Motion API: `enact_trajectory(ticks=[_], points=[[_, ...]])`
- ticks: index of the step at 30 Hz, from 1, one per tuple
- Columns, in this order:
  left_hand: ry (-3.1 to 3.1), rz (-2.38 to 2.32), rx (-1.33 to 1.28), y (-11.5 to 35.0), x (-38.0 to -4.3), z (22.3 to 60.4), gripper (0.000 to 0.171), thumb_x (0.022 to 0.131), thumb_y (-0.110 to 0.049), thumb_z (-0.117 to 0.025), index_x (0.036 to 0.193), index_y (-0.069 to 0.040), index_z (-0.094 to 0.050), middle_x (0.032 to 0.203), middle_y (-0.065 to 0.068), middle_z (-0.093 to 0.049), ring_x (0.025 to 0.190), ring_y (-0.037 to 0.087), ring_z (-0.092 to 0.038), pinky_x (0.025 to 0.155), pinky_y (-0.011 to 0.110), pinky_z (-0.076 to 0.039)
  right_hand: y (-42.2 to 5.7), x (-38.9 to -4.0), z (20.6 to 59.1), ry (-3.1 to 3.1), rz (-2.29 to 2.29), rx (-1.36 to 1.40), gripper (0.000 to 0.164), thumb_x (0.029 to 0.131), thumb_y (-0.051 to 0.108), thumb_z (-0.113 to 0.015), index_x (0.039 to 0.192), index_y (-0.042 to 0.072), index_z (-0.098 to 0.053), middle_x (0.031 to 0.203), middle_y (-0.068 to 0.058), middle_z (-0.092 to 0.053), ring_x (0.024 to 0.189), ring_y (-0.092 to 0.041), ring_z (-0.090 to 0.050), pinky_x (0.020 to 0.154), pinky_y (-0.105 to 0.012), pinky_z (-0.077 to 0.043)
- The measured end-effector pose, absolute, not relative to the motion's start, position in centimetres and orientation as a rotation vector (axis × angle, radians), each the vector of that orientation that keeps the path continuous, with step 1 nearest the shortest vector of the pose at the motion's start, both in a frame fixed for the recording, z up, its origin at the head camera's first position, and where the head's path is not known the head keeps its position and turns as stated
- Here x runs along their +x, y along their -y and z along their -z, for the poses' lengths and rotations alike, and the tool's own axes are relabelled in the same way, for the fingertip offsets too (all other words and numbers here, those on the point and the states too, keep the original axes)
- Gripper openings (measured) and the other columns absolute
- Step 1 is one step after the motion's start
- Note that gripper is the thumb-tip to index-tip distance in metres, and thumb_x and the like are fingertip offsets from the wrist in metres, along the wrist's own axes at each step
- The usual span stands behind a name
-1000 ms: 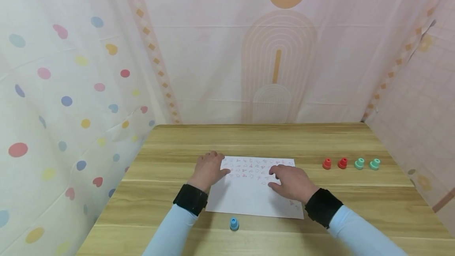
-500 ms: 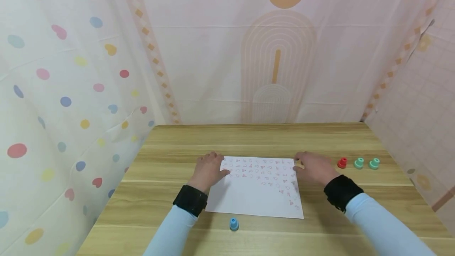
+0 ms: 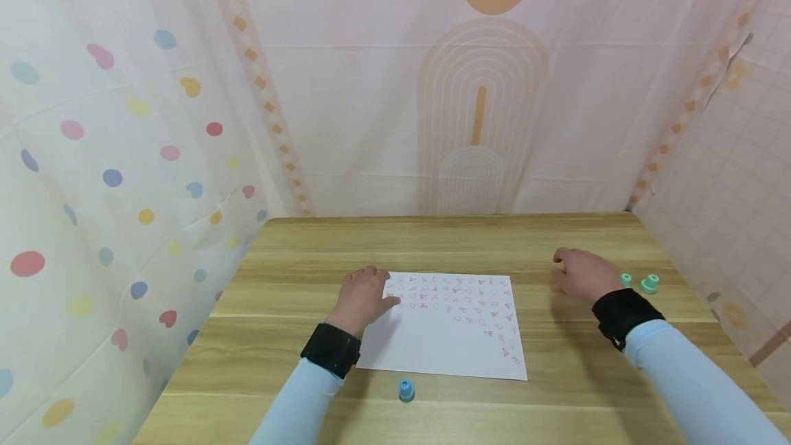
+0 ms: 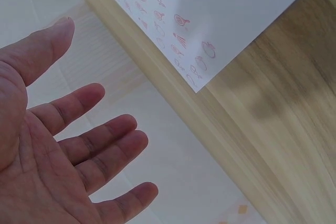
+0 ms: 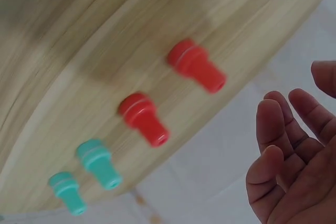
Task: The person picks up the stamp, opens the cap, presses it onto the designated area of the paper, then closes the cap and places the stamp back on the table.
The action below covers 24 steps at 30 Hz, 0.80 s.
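Observation:
A white sheet of paper (image 3: 432, 349) lies on the table, with rows of small reddish stamped prints along its far and right sides. My left hand (image 3: 361, 297) is at the paper's far left edge; in the left wrist view the left palm (image 4: 42, 150) shows with loosely spread fingers and nothing in them. My right hand (image 3: 587, 275) is over the row of stamps at the right, fingers slightly bent and holding nothing. Two red stamps (image 5: 144, 119) are hidden under it in the head view but stand in the right wrist view, beside two mint green stamps (image 5: 98, 163).
A blue stamp (image 3: 406, 390) stands by itself just off the paper's near edge. The wooden table (image 3: 445, 242) ends at a patterned cloth backdrop (image 3: 371, 122) behind and at both sides.
My right hand has moved right, from above the paper to over the red stamps, uncovering the prints on the paper's right side. The left hand has stayed in place.

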<state>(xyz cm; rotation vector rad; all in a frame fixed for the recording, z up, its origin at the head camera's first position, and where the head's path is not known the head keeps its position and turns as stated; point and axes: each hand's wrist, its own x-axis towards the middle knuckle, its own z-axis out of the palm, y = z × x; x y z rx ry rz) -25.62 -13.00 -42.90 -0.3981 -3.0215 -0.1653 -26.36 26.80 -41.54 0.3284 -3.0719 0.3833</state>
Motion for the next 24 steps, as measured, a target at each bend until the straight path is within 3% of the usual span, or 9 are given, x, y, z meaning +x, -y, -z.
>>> enact_trajectory(ticks=[6,15,19,24], points=[[3.021,0.151,-0.403,12.9,-25.7,43.0,0.054,0.079,-0.041,-0.074,0.119,-0.006,-0.064,0.117,0.02,-0.064,0.102,0.036,-0.056,0.093,0.057,-0.045,-28.4,-26.7,41.7,3.095,-0.359,0.241,0.032,0.093,0.014,-0.054,0.114,-0.01,-0.059,0.104,-0.028,-0.068,0.084,-0.034,-0.062,0.069,-0.05,-0.051],[3.015,0.163,-0.409,12.8,-25.4,43.0,0.054,0.078,-0.039,-0.075,0.118,-0.005,-0.065,0.115,0.021,-0.064,0.1,0.036,-0.056,0.092,0.057,-0.046,-28.8,-26.7,42.9,3.152,-0.291,0.184,0.042,0.093,0.019,-0.055,0.118,-0.014,-0.055,0.107,-0.034,-0.065,0.089,-0.043,-0.062,0.073,-0.055,-0.052],[3.014,0.145,-0.415,12.8,-25.3,43.0,0.053,0.078,-0.04,-0.076,0.116,-0.005,-0.065,0.113,0.02,-0.065,0.096,0.035,-0.056,0.091,0.056,-0.047,-28.5,-26.6,43.7,3.108,-0.246,0.186,0.036,0.091,0.016,-0.057,0.111,-0.014,-0.058,0.096,-0.032,-0.068,0.076,-0.037,-0.064,0.067,-0.052,-0.054],[3.013,0.121,-0.42,12.6,-25.2,43.2,0.054,0.077,-0.041,-0.076,0.115,-0.005,-0.066,0.111,0.02,-0.065,0.093,0.034,-0.056,0.09,0.055,-0.047,-28.2,-26.6,44.1,3.083,-0.265,0.182,0.022,0.089,0.012,-0.057,0.098,-0.008,-0.062,0.077,-0.02,-0.069,0.059,-0.025,-0.055,0.054,-0.043,-0.051]])
